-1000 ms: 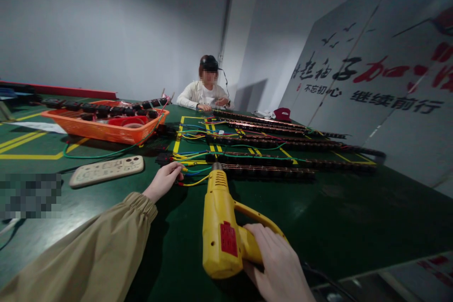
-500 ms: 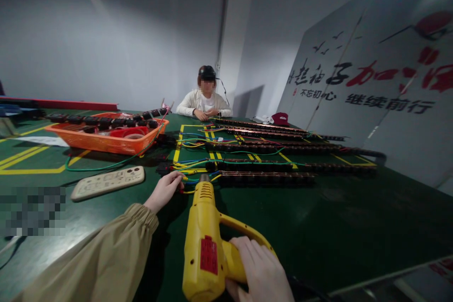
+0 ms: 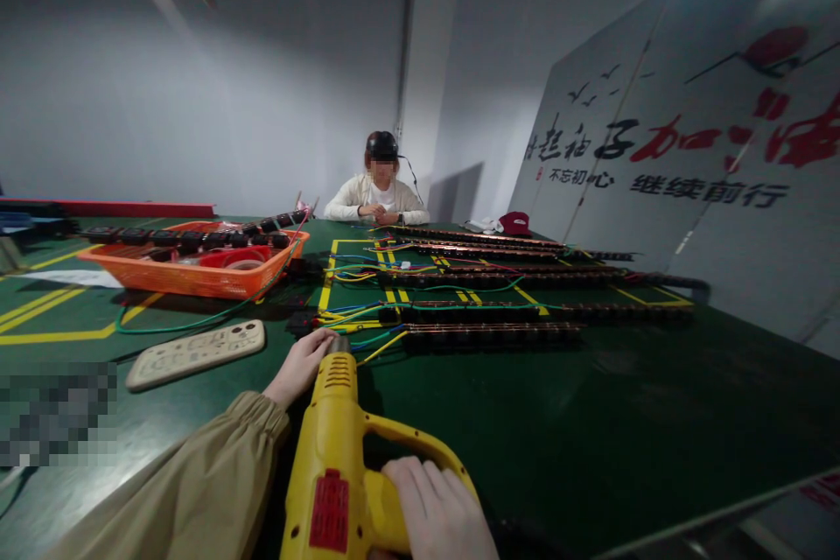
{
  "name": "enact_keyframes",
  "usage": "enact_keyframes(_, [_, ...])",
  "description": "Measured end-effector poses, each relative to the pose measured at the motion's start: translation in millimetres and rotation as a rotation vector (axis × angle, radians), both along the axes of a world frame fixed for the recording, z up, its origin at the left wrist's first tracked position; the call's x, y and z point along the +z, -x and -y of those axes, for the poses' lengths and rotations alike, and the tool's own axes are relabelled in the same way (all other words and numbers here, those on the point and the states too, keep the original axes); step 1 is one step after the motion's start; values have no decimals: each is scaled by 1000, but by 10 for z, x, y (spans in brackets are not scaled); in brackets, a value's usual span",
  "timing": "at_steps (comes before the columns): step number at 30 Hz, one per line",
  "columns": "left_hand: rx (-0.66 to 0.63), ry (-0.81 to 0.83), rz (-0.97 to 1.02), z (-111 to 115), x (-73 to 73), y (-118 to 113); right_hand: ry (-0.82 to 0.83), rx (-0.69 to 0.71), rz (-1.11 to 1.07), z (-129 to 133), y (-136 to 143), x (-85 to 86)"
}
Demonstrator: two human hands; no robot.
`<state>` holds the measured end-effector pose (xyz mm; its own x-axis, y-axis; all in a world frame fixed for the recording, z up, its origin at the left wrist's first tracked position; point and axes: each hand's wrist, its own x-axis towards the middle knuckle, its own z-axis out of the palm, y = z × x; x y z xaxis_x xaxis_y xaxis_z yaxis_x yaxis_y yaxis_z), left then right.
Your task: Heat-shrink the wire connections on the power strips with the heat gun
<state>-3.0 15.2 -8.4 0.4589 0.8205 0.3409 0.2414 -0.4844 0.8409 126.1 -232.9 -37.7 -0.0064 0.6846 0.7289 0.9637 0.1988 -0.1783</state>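
Plainly, the right hand (image 3: 437, 507), nearest the camera, grips the heat gun (image 3: 325, 455) by its handle, fingers curled over it. The nozzle (image 3: 339, 345) points away across the worktop (image 3: 557, 437), beside the fingertips of the left hand (image 3: 302, 367); whether they touch, I cannot tell. If the gun is hot, a slight sideways slip could burn those fingers, and lingering could soften the insulation on the wires (image 3: 382, 347) there. The left forearm reaches forward from the lower left, fingers drawn together at the wires, but the nozzle hides whether they pinch one. Left of them lies a phone (image 3: 197, 354); farther off, black strips (image 3: 492, 339), an orange basket (image 3: 177, 277) and a seated person (image 3: 379, 206).
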Motion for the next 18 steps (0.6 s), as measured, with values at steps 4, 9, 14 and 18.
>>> enact_keyframes(4, [-3,0,-13,-17,-24,-1,-50,6,91,20,-12,117])
enact_keyframes(9, [4,-3,-34,-12,-42,-2,18,65,352,72,-102,325])
enact_keyframes(14, [-4,-14,-58,33,-21,-13,107,102,347,112,-291,421])
enact_keyframes(18, [-40,23,-63,50,-18,-17,157,87,364,180,-415,468])
